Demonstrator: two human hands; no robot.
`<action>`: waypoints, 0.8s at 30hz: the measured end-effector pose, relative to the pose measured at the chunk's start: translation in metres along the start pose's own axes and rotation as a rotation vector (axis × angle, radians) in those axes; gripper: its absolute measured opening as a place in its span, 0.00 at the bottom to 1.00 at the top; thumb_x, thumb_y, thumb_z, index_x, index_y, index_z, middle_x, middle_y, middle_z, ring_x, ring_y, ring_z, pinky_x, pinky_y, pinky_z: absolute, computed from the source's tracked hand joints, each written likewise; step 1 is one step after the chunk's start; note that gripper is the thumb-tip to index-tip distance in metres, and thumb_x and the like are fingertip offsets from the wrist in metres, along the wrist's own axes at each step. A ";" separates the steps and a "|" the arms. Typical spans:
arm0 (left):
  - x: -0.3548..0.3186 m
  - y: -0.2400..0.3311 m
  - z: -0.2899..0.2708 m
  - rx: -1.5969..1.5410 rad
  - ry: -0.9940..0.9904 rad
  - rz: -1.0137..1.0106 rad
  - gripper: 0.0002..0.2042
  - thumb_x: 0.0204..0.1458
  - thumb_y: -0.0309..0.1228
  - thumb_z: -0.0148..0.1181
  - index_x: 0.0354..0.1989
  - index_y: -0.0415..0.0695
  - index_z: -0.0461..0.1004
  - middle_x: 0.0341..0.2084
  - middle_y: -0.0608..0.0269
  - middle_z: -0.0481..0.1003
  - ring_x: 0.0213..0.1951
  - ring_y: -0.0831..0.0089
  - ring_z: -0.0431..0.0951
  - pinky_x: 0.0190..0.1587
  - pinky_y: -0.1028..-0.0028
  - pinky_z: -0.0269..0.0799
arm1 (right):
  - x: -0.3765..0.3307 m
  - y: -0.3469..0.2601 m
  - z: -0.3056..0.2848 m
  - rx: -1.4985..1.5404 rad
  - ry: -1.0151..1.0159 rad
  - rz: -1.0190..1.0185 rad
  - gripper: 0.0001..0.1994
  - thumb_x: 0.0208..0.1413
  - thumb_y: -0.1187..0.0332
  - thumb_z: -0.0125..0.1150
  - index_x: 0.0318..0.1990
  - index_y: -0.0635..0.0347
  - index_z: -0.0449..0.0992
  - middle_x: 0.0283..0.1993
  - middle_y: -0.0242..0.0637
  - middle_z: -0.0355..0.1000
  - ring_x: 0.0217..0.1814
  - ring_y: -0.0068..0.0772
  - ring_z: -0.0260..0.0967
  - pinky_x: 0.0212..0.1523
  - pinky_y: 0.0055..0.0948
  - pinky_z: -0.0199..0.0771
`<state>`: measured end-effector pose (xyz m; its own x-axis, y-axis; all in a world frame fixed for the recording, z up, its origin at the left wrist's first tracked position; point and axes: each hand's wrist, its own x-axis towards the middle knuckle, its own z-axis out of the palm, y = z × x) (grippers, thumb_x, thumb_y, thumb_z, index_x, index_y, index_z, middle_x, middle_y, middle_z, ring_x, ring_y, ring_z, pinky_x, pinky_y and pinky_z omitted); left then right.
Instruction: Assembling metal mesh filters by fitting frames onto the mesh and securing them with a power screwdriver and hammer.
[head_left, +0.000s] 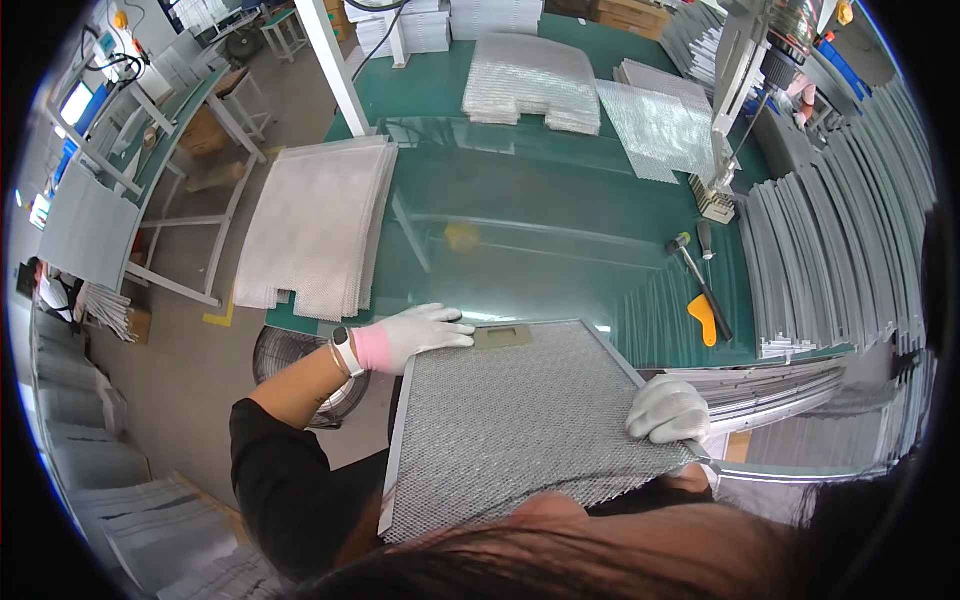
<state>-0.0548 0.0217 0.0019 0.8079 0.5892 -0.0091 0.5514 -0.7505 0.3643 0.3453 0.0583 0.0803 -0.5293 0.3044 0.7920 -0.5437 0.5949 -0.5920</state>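
A grey metal mesh filter panel [520, 420] with a thin metal frame leans between my body and the near edge of the table. Along its top edge sits a small olive-grey recessed handle plate [503, 337]. My left hand [425, 333], in a white glove with a pink cuff, lies on the panel's upper left corner with its fingers stretched out toward the handle plate. On the right side, my gloved right hand [668, 409] is closed around the frame, fingers curled over the edge. The panel's lower edge is partly hidden by hair.
The green table [470, 250] carries stacked mesh sheets [315, 225] at left and more mesh sheets [532, 82] at the back. A hammer [705, 290], a yellow-handled tool [702, 318] and a screwdriver [706, 240] lie at right, beside rows of frame strips [820, 260]. A fan [345, 400] stands below.
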 end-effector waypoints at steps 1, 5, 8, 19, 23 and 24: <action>0.001 -0.002 -0.002 -0.004 0.001 0.016 0.31 0.40 0.31 0.61 0.58 0.45 0.65 0.58 0.54 0.67 0.59 0.52 0.63 0.63 0.58 0.56 | -0.001 0.000 0.005 -0.014 0.004 0.008 0.21 0.57 0.49 0.57 0.28 0.61 0.73 0.30 0.45 0.77 0.30 0.44 0.76 0.30 0.38 0.75; 0.001 0.005 -0.006 -0.102 0.074 -0.037 0.27 0.41 0.28 0.58 0.56 0.45 0.67 0.52 0.55 0.71 0.55 0.54 0.67 0.60 0.59 0.59 | 0.006 -0.004 0.016 -0.025 0.097 -0.011 0.26 0.59 0.42 0.50 0.29 0.60 0.71 0.29 0.44 0.76 0.28 0.42 0.75 0.28 0.36 0.74; -0.001 0.024 -0.005 -0.022 0.086 -0.291 0.24 0.43 0.28 0.56 0.54 0.45 0.69 0.44 0.54 0.72 0.48 0.55 0.70 0.56 0.62 0.64 | 0.009 -0.005 0.016 -0.059 0.149 0.010 0.28 0.59 0.40 0.48 0.29 0.60 0.71 0.28 0.43 0.76 0.27 0.40 0.75 0.27 0.35 0.74; -0.009 0.004 0.087 -1.001 0.963 -0.456 0.23 0.47 0.25 0.63 0.53 0.38 0.66 0.42 0.55 0.72 0.51 0.61 0.73 0.61 0.65 0.64 | 0.033 0.023 0.020 -0.185 0.494 -0.016 0.23 0.59 0.53 0.60 0.20 0.58 0.63 0.13 0.36 0.64 0.12 0.31 0.63 0.12 0.25 0.61; 0.006 0.011 0.076 -0.887 0.991 -0.722 0.22 0.46 0.25 0.68 0.50 0.34 0.70 0.44 0.55 0.76 0.47 0.66 0.78 0.49 0.71 0.73 | 0.071 0.039 0.006 -0.322 0.621 0.195 0.11 0.62 0.66 0.52 0.29 0.62 0.68 0.28 0.37 0.69 0.29 0.28 0.66 0.31 0.27 0.67; 0.008 0.015 0.065 -0.745 0.931 -0.823 0.22 0.46 0.25 0.68 0.50 0.33 0.70 0.43 0.55 0.77 0.45 0.67 0.79 0.47 0.72 0.74 | 0.078 0.048 0.002 -0.488 0.697 0.268 0.07 0.59 0.72 0.49 0.31 0.64 0.69 0.28 0.33 0.67 0.29 0.23 0.60 0.32 0.25 0.63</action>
<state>-0.0266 -0.0042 -0.0529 -0.2644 0.9635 0.0412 0.3156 0.0461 0.9478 0.2766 0.1092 0.1134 0.0037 0.7674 0.6411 -0.0362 0.6408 -0.7668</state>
